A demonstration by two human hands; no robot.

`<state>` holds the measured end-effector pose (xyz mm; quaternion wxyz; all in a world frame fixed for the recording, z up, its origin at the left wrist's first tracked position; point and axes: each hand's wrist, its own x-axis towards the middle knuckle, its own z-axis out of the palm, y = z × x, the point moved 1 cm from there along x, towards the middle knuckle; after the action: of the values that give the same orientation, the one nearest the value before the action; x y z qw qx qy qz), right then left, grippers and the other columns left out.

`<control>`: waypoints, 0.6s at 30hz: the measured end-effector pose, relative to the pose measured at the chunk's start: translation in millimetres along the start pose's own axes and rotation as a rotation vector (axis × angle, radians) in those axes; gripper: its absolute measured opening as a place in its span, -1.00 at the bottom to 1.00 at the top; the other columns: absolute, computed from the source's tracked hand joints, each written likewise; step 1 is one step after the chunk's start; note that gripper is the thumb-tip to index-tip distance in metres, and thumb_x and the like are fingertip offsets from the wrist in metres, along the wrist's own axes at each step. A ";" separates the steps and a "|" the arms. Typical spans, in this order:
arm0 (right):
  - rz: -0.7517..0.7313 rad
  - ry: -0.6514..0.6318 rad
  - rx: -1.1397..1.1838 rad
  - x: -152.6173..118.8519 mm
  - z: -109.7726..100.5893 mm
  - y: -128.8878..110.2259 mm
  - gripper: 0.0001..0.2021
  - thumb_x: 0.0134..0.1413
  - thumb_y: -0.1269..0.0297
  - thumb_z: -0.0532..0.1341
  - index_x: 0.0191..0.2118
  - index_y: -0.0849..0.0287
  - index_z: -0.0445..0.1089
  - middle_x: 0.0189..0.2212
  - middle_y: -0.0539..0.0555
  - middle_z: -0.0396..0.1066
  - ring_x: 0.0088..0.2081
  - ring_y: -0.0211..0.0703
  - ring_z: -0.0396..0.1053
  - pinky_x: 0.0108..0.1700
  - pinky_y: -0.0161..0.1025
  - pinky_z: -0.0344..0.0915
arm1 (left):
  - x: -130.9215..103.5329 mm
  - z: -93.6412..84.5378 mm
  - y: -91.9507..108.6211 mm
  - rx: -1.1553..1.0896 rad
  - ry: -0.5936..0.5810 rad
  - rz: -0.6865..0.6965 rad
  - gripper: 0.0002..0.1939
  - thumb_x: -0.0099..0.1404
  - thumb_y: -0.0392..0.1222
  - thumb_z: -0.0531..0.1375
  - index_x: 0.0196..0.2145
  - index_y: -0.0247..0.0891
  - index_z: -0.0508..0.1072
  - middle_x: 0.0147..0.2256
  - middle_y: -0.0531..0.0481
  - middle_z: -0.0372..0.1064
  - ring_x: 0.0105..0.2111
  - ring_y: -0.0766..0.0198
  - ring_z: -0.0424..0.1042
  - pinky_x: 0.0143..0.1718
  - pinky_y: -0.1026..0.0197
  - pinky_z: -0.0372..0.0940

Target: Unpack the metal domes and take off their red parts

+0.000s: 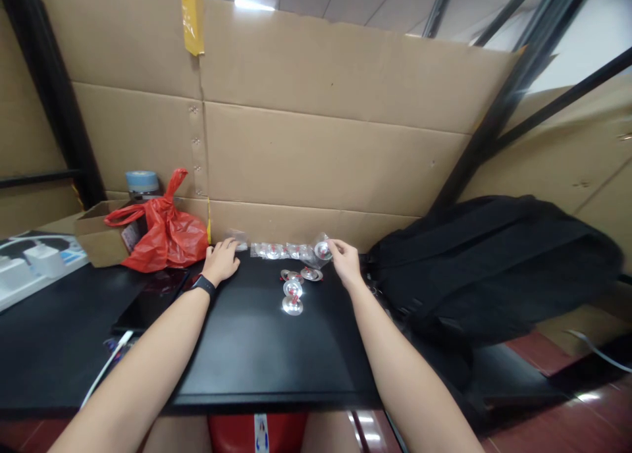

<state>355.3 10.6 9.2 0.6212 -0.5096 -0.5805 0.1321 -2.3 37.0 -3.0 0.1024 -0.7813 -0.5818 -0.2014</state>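
My left hand [221, 263], with a dark band on the wrist, rests at the back of the black table, fingers spread and palm down. Its fingertips lie beside a small clear plastic bag [239, 237]; whether they touch it I cannot tell. Thumb and fingers of my right hand [346, 263] pinch a clear packet [322, 248] with a round silver disc inside. Between the hands runs a row of similar clear packets [274, 251] along the cardboard. Several loose silver discs with red bits [292, 304] lie in front of the row, some overlapping.
A tied red plastic bag [170, 232], an open cardboard box [101, 236] and a blue-lidded jar [142, 182] stand at left. Nearer are a dark tablet or phone [151, 303] and a power strip [42, 272]. A black backpack [494, 262] fills the right side. Cardboard [306, 157] walls the back.
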 end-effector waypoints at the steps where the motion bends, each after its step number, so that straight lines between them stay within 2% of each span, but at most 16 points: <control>1: -0.002 0.012 0.052 -1.0 0.9 -5.3 -0.59 0.07 -0.04 0.22 -0.27 0.26 0.55 -0.31 0.17 0.58 -0.27 -0.03 0.49 -0.20 -0.20 0.36 | -0.2 -0.2 0.1 -0.003 0.004 0.000 -0.51 0.29 -0.22 0.06 0.17 -0.15 0.29 0.28 -0.14 0.15 0.14 -0.02 0.26 0.06 -0.10 0.14; 7: 0.043 -0.009 0.217 -7.5 6.9 -27.0 -0.58 0.01 -0.07 0.28 -0.29 0.26 0.53 -0.44 0.11 0.53 -0.48 -0.19 0.36 -0.42 -0.29 0.25 | -1.5 -2.3 2.4 -0.011 0.039 0.008 -0.53 0.26 -0.24 0.06 0.14 -0.19 0.31 0.23 -0.16 0.22 0.08 -0.01 0.32 0.04 -0.08 0.15; 13: 0.101 0.091 0.271 -7.7 7.8 -27.6 -0.56 -0.01 -0.11 0.28 -0.29 0.24 0.50 -0.52 0.02 0.44 -0.57 -0.26 0.25 -0.53 -0.32 0.16 | -3.9 -11.5 12.6 -0.029 0.126 0.043 -0.58 0.27 -0.26 0.07 0.09 -0.20 0.34 0.12 -0.19 0.29 0.01 0.00 0.36 0.01 -0.03 0.22; 16: 0.107 0.104 0.229 -8.3 9.8 -26.3 -0.53 -0.01 -0.13 0.26 -0.24 0.25 0.50 -0.49 0.05 0.45 -0.55 -0.23 0.28 -0.51 -0.29 0.21 | -7.8 -20.7 25.3 -0.100 0.143 0.152 -0.54 0.26 -0.29 0.07 0.13 -0.21 0.30 0.12 -0.19 0.27 0.04 0.04 0.35 0.04 0.04 0.24; 18: 0.100 0.066 0.208 -10.3 13.3 -26.3 -0.51 -0.01 -0.12 0.26 -0.15 0.24 0.47 -0.45 0.07 0.47 -0.54 -0.21 0.31 -0.49 -0.28 0.25 | -11.9 -27.8 38.2 -0.162 0.150 0.264 -0.52 0.26 -0.30 0.07 0.15 -0.21 0.28 0.14 -0.18 0.25 0.09 0.06 0.31 0.09 0.07 0.22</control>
<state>329.7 -2.5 21.3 0.6823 -0.4747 -0.5167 0.2054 25.7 4.2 19.7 0.1079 -0.8393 -0.4469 -0.2902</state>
